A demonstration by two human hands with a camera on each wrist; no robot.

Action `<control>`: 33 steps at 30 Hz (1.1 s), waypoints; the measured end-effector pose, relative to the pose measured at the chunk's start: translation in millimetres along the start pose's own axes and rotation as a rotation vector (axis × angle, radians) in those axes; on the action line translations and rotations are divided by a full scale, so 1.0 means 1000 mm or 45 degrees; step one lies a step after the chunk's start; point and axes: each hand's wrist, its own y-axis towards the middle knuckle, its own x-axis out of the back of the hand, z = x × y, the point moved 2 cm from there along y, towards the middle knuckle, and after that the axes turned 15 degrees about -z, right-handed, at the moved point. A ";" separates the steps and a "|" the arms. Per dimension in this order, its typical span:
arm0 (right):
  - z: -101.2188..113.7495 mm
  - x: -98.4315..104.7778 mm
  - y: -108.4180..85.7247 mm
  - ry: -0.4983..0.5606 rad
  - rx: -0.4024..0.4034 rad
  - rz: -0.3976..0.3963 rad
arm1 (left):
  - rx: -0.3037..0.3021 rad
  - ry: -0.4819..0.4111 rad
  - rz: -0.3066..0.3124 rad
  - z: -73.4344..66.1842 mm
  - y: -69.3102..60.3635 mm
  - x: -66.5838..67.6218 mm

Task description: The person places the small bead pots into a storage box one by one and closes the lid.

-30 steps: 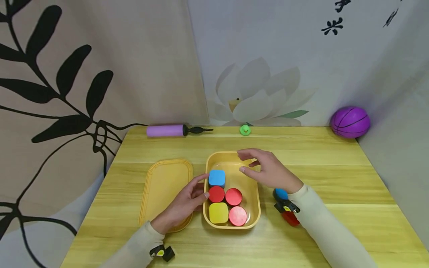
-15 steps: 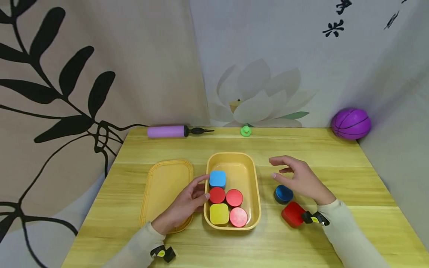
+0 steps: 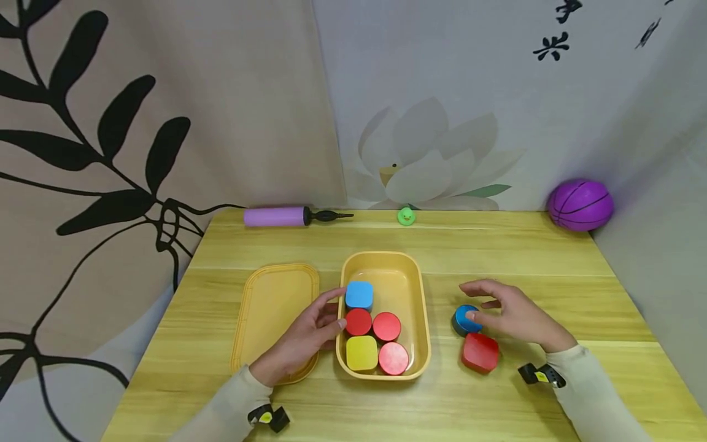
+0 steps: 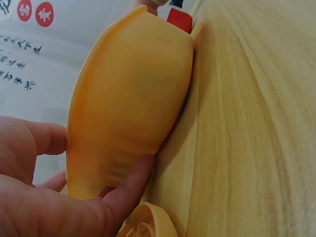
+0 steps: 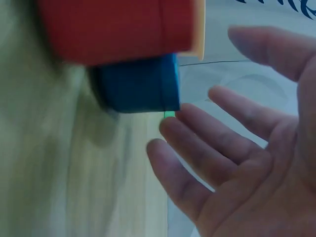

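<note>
A yellow plastic box (image 3: 414,307) stands on the table, holding a blue square block (image 3: 359,296), several red round blocks (image 3: 386,326) and a yellow square block (image 3: 361,353). My left hand (image 3: 302,336) grips its left wall; a thumb and a finger reach the rim, while the left wrist view has another finger against the outside wall (image 4: 131,84). To the right, a blue round block (image 3: 461,320) touches or nearly touches a red square block (image 3: 480,353). Over the blue one hovers my right hand (image 3: 513,313), fingers spread apart in the right wrist view, holding nothing.
Left of the box lies its yellow lid (image 3: 273,304), partly under my left hand. Along the back edge are a purple hand pump (image 3: 276,217), a small green duck (image 3: 406,216) and a purple ball (image 3: 580,205). A printed curtain (image 3: 265,110) hangs behind the wooden table (image 3: 552,258).
My right hand has moved from above the box to the right and toward me, over the blue round block. The left hand has stayed at the box.
</note>
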 end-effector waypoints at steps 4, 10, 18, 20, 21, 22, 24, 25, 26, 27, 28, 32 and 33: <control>-0.004 -0.002 -0.006 0.056 -0.088 0.113 | 0.001 0.005 -0.005 0.000 0.000 0.000; -0.011 -0.009 -0.011 0.077 -0.117 0.197 | 0.003 0.004 -0.012 0.000 -0.001 0.000; -0.012 -0.011 -0.009 0.011 -0.107 0.204 | 0.007 0.012 -0.023 0.000 0.000 0.000; -0.011 -0.011 -0.008 -0.022 -0.096 0.169 | 0.004 0.012 -0.023 0.000 0.000 0.000; -0.011 -0.010 -0.008 -0.032 -0.093 0.152 | 0.003 0.010 -0.023 0.000 0.000 0.000; -0.011 -0.010 -0.007 -0.041 -0.091 0.137 | 0.002 0.007 -0.021 0.000 0.000 -0.001; -0.010 -0.009 -0.006 -0.017 -0.105 0.126 | 0.004 0.004 -0.019 -0.001 0.000 -0.001; -0.010 -0.009 -0.006 -0.001 -0.113 0.123 | 0.006 0.003 -0.019 -0.001 0.000 0.000; -0.010 -0.009 -0.005 0.019 -0.124 0.124 | 0.008 0.003 -0.018 0.000 0.000 0.000; -0.010 -0.009 -0.005 0.036 -0.132 0.123 | 0.010 0.003 -0.018 0.000 -0.001 0.000; -0.009 -0.009 -0.004 0.048 -0.137 0.120 | 0.012 0.002 -0.018 0.000 -0.001 0.000; -0.008 -0.009 -0.001 0.047 -0.114 0.082 | 0.014 0.004 -0.018 -0.001 -0.001 -0.001; -0.008 -0.008 0.000 0.036 -0.096 0.068 | 0.014 0.005 -0.018 -0.001 -0.001 -0.001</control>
